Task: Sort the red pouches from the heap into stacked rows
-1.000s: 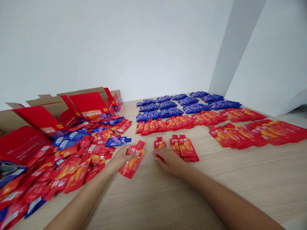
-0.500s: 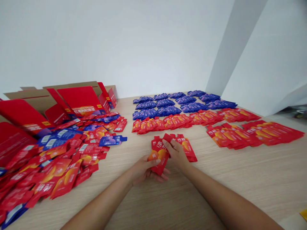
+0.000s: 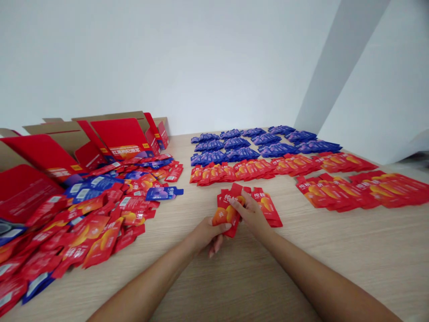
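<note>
A small stack of red pouches [image 3: 228, 210] is held just above the wooden table [image 3: 335, 259], approx. centre of view. The left hand [image 3: 208, 232] is closed round the stack's lower end, thumb on the front face; the right hand [image 3: 252, 214] is pinched on its upper right edge, w/ fingers laid across the print. Step judged in hand: loose pouches are being gathered and squared into a bundle, between the mixed heap [image 3: 83, 219] at left and the sorted rows beyond. The next move likely calls for edges to be aligned and the bundle to be set down flat beside the fanned red pouches [image 3: 268, 208] lying just right of the hands, w/o the stack slipping apart.

Hard to tell: the no. of pouches in the stack can't be counted, since the backs are covered by the hands. Print on the pouches is too small to be read. The heap is cut off at the left edge, the red rows [image 3: 368, 188] at the right. Blue rows [image 3: 254, 143] and opened cartons [image 3: 114, 138] are seen further back; carton insides are hidden.
</note>
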Demonstrator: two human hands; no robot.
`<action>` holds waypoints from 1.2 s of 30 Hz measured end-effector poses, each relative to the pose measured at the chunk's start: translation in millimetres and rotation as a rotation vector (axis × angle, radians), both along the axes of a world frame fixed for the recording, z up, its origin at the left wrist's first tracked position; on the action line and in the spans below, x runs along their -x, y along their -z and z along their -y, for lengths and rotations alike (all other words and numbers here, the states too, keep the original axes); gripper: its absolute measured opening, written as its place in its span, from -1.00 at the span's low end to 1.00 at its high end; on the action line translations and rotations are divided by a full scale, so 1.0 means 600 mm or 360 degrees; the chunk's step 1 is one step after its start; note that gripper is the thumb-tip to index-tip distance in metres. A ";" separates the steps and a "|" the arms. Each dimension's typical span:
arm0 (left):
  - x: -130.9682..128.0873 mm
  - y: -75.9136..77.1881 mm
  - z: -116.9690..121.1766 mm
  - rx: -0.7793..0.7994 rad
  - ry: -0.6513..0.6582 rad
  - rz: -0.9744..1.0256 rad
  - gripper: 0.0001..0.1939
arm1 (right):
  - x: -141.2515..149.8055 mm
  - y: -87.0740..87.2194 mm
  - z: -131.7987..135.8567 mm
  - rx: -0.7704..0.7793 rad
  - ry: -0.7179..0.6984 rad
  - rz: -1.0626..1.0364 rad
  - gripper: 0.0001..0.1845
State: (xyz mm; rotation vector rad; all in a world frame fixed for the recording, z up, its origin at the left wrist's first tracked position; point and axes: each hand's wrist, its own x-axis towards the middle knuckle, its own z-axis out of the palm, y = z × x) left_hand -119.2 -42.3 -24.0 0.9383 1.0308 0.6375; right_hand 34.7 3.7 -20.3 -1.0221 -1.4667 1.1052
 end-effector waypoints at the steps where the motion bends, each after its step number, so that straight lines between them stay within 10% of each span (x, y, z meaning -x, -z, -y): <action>1: -0.001 -0.002 0.001 -0.0016 0.0009 0.0021 -0.63 | 0.000 0.000 -0.001 0.0018 0.0005 -0.0019 -0.65; 9: -0.013 -0.010 0.007 -0.0083 0.0003 -0.0028 -0.59 | 0.004 0.008 -0.011 0.0202 -0.0153 -0.0327 -0.44; 14: 0.013 -0.019 -0.021 -0.0262 0.0022 -0.0420 -0.52 | -0.004 0.013 -0.018 0.0134 0.0026 0.0037 -0.39; 22: 0.233 -0.066 -0.067 -0.1020 -0.0493 -0.1764 -0.66 | -0.024 0.008 -0.026 -0.0132 0.0044 0.0859 -0.47; 27: 0.348 -0.055 -0.042 -0.0834 -0.0186 -0.2733 -0.44 | -0.030 -0.001 -0.020 -0.0574 0.0164 0.1483 -0.55; 36: 0.324 -0.023 -0.021 -0.1212 0.0079 -0.2988 -0.56 | -0.010 0.007 0.021 -0.0833 -0.0482 0.1731 -0.57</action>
